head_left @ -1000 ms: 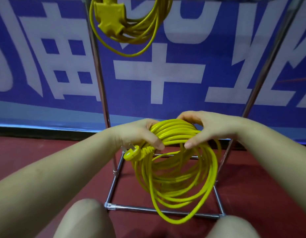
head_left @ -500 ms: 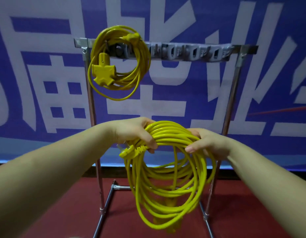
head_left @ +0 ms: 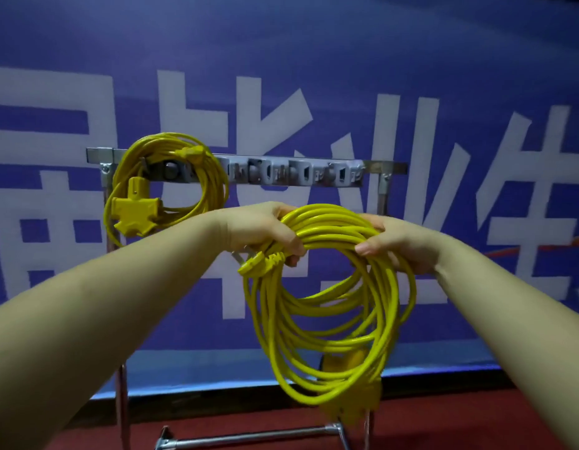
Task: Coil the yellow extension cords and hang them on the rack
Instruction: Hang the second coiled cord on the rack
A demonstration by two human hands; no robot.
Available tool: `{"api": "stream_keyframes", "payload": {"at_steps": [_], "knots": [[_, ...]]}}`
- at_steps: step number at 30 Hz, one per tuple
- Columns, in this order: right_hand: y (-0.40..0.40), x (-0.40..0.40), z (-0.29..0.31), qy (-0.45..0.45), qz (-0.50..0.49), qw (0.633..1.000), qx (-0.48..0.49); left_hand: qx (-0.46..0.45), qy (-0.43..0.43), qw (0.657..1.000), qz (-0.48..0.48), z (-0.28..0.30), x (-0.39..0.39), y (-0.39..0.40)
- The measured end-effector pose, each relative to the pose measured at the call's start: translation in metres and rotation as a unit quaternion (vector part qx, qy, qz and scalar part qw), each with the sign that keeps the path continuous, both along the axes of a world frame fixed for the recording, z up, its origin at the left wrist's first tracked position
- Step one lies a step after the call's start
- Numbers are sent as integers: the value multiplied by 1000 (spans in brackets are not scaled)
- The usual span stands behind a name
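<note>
Coil point(head_left: 330, 303) raised from near floor to just below rack bar point(head_left: 298, 172) | left hand point(head_left: 265, 232), right hand point(head_left: 395, 245) grip its top | likely hooking next beside hung coil point(head_left: 168, 186)

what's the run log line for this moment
stage: carrying to rack | left hand: grips coiled cord | right hand: grips same coil | rack bar: one coil hung at left end

rack point(head_left: 291, 173) feet cut off below, coil's point(head_left: 330, 306) socket end blurred
</note>
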State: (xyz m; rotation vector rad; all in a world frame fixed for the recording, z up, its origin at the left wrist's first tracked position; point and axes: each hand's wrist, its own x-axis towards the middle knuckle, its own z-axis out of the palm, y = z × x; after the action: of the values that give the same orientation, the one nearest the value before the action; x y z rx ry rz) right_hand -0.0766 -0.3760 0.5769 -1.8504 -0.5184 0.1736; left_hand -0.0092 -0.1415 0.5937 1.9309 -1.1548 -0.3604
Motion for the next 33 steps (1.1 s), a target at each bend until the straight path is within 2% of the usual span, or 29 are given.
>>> {"api": "stream_keyframes", "payload": {"at_steps": [8, 14, 20, 26, 33], "knots": [[-46, 27, 57, -82, -90, 991, -51, -34, -36, 999, 19, 36, 35, -48], [-69, 65, 96, -143, -114, 983, -32, -46, -115, 990, 73, 81, 65, -75], [-80, 112, 132, -169, -109, 980, 10, -34, -211, 966, 149, 124, 86, -83], [-95, 138, 129, -157, -104, 982, -16, 9, -244, 956, 162, 127, 107, -95], [-103, 153, 120, -155, -113, 981, -7, 13, -260, 948, 181, 125, 121, -102]]}}
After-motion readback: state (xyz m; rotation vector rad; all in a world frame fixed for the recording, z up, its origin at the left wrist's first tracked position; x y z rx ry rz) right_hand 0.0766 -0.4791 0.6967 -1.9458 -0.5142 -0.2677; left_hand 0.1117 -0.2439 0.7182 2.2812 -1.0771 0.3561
